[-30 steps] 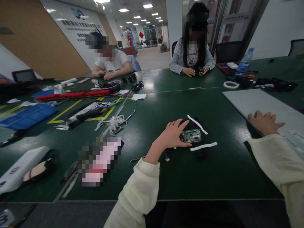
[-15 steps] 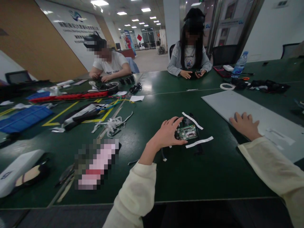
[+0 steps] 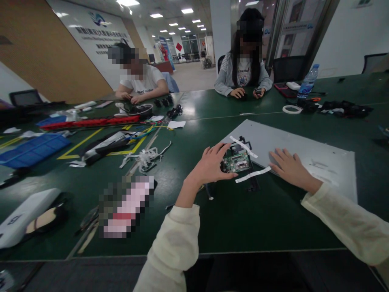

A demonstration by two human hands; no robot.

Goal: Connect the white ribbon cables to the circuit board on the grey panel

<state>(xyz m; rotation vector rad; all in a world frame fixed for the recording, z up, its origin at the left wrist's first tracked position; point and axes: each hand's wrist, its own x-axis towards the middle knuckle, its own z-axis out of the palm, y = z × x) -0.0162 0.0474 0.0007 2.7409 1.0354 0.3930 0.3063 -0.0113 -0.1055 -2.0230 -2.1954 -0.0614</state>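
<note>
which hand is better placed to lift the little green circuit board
Left, probably. The left hand sits at one end of the circuit board, thumb and fingers either side of it; the right hand lies flat on the grey panel, apart from the board.

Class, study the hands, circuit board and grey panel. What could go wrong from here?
1. The grey panel under the right hand lies right by the circuit board; a push could knock it.
2. The left hand touches the bare board: possible static or smudges.
3. The loose white strips could stick to the panel.
</note>
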